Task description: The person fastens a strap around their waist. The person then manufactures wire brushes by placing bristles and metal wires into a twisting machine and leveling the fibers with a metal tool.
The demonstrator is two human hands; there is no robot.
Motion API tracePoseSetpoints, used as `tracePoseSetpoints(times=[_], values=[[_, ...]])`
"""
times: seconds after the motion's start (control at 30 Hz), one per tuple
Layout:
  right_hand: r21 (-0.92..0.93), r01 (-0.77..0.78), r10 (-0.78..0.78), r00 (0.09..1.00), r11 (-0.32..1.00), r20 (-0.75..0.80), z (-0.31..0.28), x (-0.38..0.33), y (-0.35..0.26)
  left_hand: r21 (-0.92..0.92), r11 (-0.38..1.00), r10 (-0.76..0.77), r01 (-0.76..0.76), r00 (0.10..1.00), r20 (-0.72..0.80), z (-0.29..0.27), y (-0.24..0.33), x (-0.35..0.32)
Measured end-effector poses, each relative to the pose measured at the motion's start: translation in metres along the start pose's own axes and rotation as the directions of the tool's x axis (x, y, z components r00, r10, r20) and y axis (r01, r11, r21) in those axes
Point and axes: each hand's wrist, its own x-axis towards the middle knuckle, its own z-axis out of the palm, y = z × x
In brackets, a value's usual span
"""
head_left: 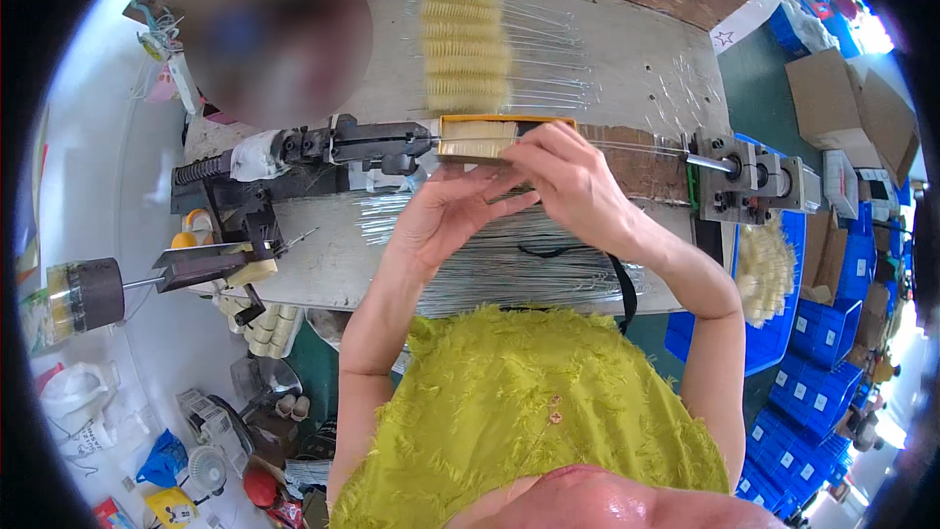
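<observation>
Bristles [472,146]: pale cream, densely packed, centred toward twelve o'clock
Tray [478,119]: narrow, yellow-rimmed
Left hand [443,213]: bent, tray's six o'clock; grip unclear
Right hand [576,179]: fingertips gathered, bristles' three o'clock; cannot tell whether pinching

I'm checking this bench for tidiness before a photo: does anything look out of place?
Yes: thin loose wires lie scattered at odd angles on the bench's far right, unlike the brushes, which are lined up neatly. A black strap also trails over the wire pile.
</observation>
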Motion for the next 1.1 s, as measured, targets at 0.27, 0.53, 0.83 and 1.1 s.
tracePoseSetpoints(times=[0.27,0.53,0.83,1.1], values=[[0.054,-0.106,0.107,0.994,0.993,-0.026,-0.011,0.022,0.021,0.021,1.0,-0.022,0.022,1.0,0.0,0.005,0.004,0.001],[-0.017,-0.09,0.09,0.994,0.996,0.06,-0.025,0.015,0.024,0.045,0.999,0.016,-0.014,0.999,-0.034,0.001,0.003,0.001],[0.003,-0.07,0.07,0.993,0.998,0.096,-0.02,0.022,0.027,0.098,0.995,0.029,-0.02,0.996,-0.09,0.003,-0.001,0.005],[-0.028,-0.124,0.126,0.987,0.992,0.095,-0.039,0.01,0.029,0.028,0.999,0.037,-0.036,0.997,-0.062,-0.004,-0.002,0.006]])
